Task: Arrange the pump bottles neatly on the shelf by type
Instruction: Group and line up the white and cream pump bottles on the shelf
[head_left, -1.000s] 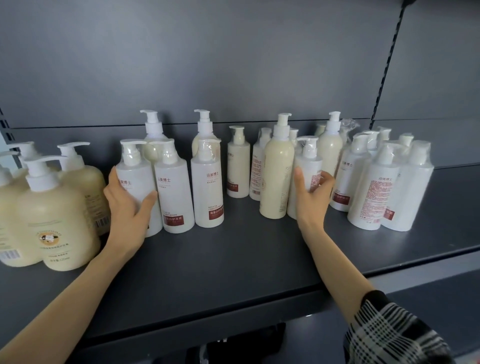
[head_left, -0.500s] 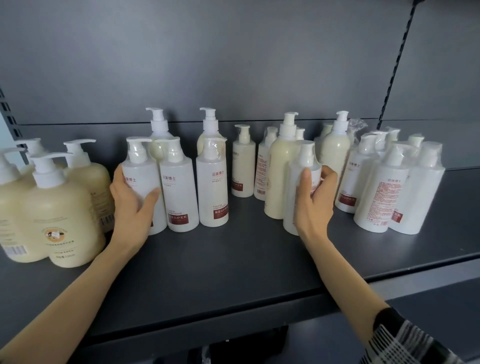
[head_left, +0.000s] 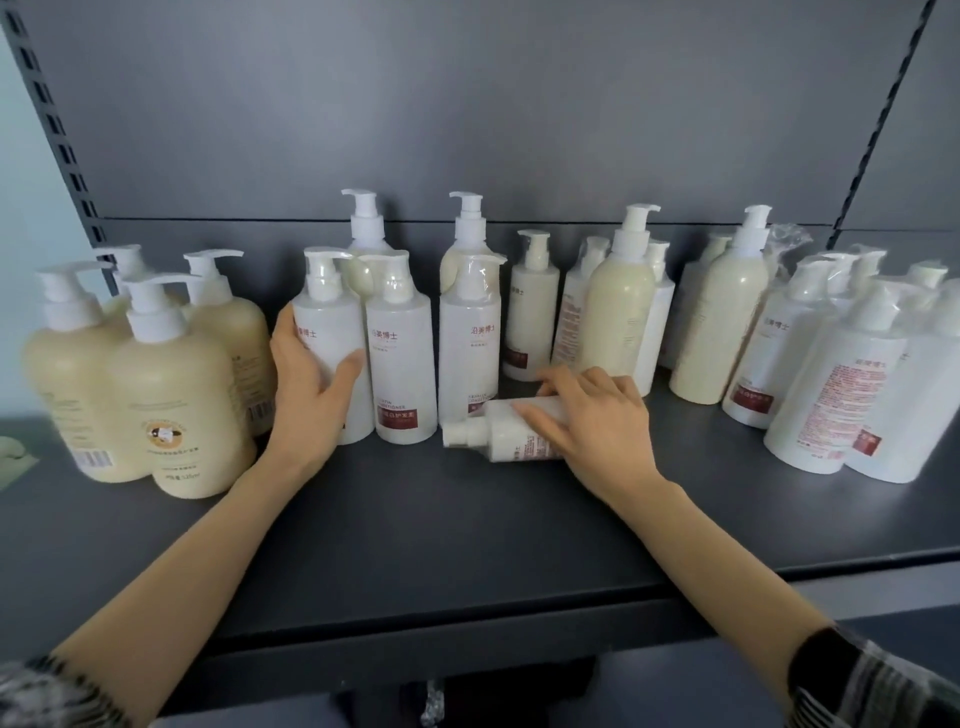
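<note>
Many pump bottles stand on a dark grey shelf (head_left: 415, 545). My left hand (head_left: 306, 389) grips an upright white bottle (head_left: 332, 332), the leftmost of three white bottles with red labels. My right hand (head_left: 592, 421) lies over a white bottle (head_left: 498, 428) that is on its side in front of that row, pump pointing left, fingers curled over its body. Squat cream bottles (head_left: 166, 384) are grouped at the far left. Tall cream bottles (head_left: 618, 317) and more white bottles (head_left: 841, 395) stand in the middle and at the right.
The shelf's grey back panel (head_left: 467, 104) rises behind the bottles, with slotted uprights at left and right. Bare shelf surface lies between my arms toward the front edge (head_left: 467, 618). Plaid sleeves show at both lower corners.
The white bottle my right hand held upright now lies on its side, moved left and forward before the three-bottle row. My left hand stays on its bottle.
</note>
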